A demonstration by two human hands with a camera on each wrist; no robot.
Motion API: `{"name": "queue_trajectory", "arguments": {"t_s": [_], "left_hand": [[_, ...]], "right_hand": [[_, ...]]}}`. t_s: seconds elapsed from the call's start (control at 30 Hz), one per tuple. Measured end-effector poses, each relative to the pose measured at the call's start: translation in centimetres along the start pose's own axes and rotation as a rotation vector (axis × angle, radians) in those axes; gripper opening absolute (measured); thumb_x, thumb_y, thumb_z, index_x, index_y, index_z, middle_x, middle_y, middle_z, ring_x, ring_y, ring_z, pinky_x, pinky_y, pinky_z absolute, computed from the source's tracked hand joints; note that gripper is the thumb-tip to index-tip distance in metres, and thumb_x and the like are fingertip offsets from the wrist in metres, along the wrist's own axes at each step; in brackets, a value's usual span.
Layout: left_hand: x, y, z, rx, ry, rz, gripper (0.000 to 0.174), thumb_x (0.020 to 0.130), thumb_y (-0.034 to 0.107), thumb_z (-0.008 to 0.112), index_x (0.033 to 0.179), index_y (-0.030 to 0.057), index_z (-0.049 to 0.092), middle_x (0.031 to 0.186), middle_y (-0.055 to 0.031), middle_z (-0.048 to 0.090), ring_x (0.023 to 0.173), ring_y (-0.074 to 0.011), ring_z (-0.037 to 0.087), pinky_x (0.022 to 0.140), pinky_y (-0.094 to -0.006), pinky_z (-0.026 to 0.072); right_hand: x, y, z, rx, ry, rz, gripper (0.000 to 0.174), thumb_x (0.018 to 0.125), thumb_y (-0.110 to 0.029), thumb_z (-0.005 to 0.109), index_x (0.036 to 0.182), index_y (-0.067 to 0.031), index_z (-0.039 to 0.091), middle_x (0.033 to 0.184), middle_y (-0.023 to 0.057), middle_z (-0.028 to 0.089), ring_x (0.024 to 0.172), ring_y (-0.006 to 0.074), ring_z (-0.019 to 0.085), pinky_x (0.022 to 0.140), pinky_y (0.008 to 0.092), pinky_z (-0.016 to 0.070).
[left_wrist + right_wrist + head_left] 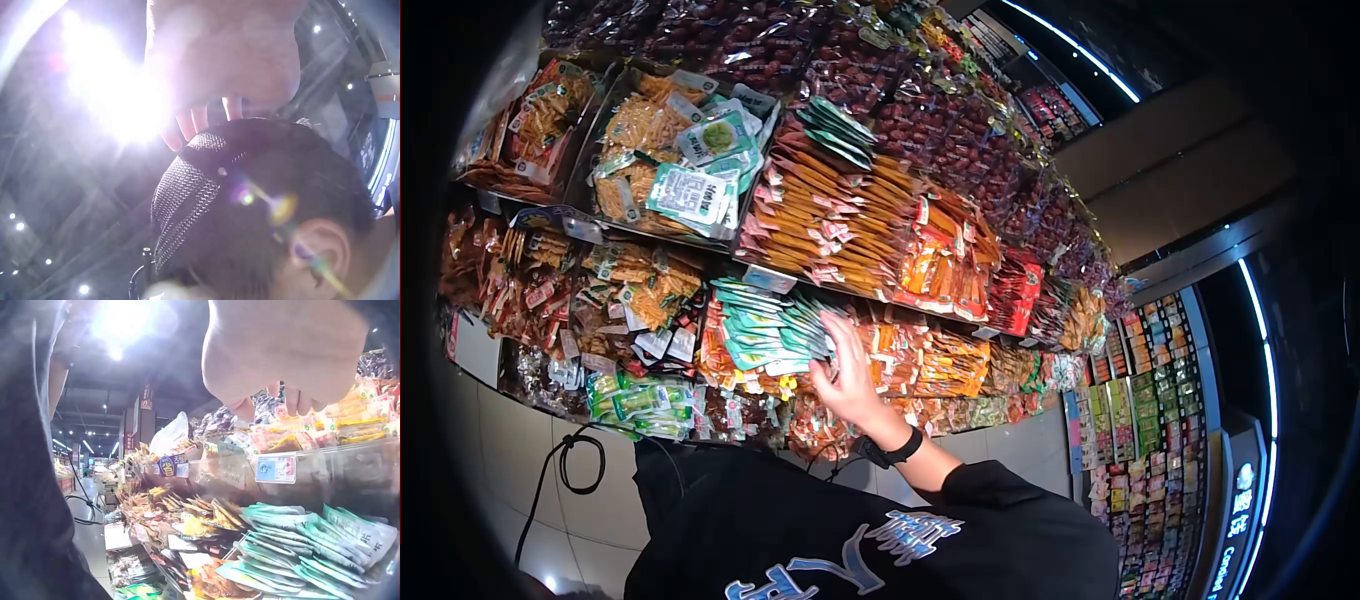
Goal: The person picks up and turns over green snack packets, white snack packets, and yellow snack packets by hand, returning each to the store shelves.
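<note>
My right hand (850,370) is at the right edge of a stack of teal snack packets (765,325) in the lower shelf row, a black band round its wrist. Its fingers look relaxed and extended, with no packet visible in them. In the right wrist view the hand (287,350) hangs above the same teal packets (300,550), fingertips pointing down and partly hidden behind the palm. My left hand (222,50) is up at a person's head in the left wrist view, fingers reaching down at the top beside a mesh head strap (187,181). Strong light glares there.
Above the teal stack, a clear-fronted upper shelf holds orange-brown snack packets (830,215), with a price tag (275,469) on its front. Purple-wrapped packs (940,120) are heaped behind. Green packets (640,405) lie low at the left. A black cable (560,465) loops over the floor.
</note>
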State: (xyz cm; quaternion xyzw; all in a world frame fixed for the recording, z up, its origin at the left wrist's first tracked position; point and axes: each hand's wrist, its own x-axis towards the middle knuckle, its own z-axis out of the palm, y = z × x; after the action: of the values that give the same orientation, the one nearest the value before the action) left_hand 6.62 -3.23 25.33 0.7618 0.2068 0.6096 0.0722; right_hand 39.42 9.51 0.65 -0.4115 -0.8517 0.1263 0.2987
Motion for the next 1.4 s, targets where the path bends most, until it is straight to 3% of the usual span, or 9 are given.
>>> {"name": "queue_trajectory", "arguments": {"t_s": [0.2,0.47,1.0,1.23,1.4], "left_hand": [[1.2,0.3,2.4,0.004,-0.052,0.01,0.038,0.097,0.033,0.045,0.129,0.0123,0.049,0.142,-0.0142,0.045,0.131,-0.0305,0.041,0.108,-0.0497,0.0297],[2.3,0.3,4.8,-0.024,-0.091,0.035,0.041,0.097,0.037,0.046,0.131,0.0147,0.048,0.143,-0.0134,0.045,0.133,-0.0312,0.04,0.108,-0.0516,0.0297],[4.0,0.6,8.0,-0.089,-0.148,0.153,0.046,0.096,0.045,0.048,0.135,0.0195,0.047,0.146,-0.0116,0.044,0.135,-0.0325,0.039,0.108,-0.0554,0.0298],[3.5,0.6,5.0,-0.104,-0.068,0.215,0.049,0.096,0.048,0.049,0.137,0.0216,0.047,0.147,-0.0108,0.043,0.137,-0.0331,0.038,0.109,-0.057,0.0298],[0.2,1.4,-4.3,-0.054,0.166,0.304,0.05,0.096,0.05,0.049,0.138,0.0231,0.047,0.148,-0.0103,0.043,0.137,-0.0335,0.038,0.109,-0.0582,0.0298]], "right_hand": [[-1.9,0.5,-0.1,0.045,0.013,0.03,0.066,0.078,0.0,0.068,0.138,0.0034,0.042,0.137,0.0215,0.049,0.129,0.0374,0.046,0.11,0.0437,0.0351],[-3.2,0.5,-0.3,0.11,-0.014,0.001,0.061,0.081,-0.001,0.065,0.136,0.0065,0.041,0.136,0.024,0.048,0.129,0.039,0.046,0.11,0.0448,0.0352],[-5.3,-0.9,0.1,0.179,-0.04,0.081,0.061,0.084,-0.005,0.058,0.14,0.0006,0.036,0.137,0.0227,0.044,0.129,0.0401,0.043,0.11,0.0455,0.0346],[-5.9,-3.3,1.2,0.152,0.021,0.145,0.059,0.084,-0.006,0.059,0.139,0.0003,0.039,0.131,0.0227,0.049,0.123,0.0395,0.047,0.106,0.0445,0.0382],[-3.9,-5.7,4.0,0.08,0.023,0.18,0.053,0.086,-0.012,0.065,0.135,-0.0022,0.047,0.125,0.0209,0.055,0.114,0.0376,0.055,0.099,0.0443,0.0448]]}}
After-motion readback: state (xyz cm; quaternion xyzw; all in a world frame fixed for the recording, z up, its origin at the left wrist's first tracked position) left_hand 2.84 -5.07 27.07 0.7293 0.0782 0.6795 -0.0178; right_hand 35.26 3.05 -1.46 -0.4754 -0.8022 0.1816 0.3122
